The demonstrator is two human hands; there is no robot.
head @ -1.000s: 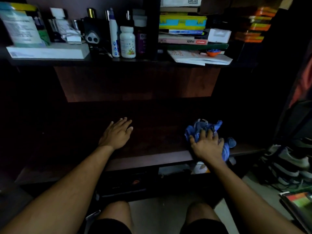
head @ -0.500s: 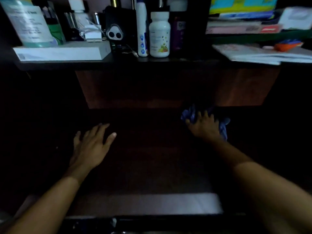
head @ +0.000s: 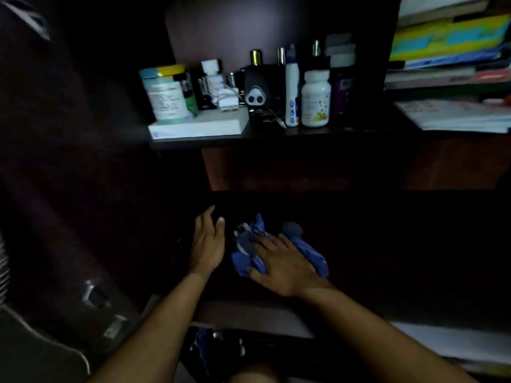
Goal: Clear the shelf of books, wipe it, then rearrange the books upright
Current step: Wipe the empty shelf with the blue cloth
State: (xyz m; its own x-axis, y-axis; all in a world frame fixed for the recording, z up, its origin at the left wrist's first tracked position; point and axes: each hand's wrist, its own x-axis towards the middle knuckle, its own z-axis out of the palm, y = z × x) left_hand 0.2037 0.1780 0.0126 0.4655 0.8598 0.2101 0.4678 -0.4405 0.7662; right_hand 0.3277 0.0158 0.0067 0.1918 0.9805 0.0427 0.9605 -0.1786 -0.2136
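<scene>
1. Your right hand (head: pixel 284 265) presses the blue cloth (head: pixel 250 251) flat on the dark shelf (head: pixel 387 244), fingers spread, barely curled.
2. The cloth looks soft, light and bunched; press through the palm.
3. Your left hand (head: pixel 207 243) rests open beside it, holding nothing, though dimness hides its fingertips.

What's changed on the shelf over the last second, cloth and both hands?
The right hand has swept the blue cloth leftward along the dark shelf, from the right part to right beside the left hand. The camera swung too. As before, the right palm presses the cloth, the left hand lies flat on the shelf, and no books are on it.
</scene>
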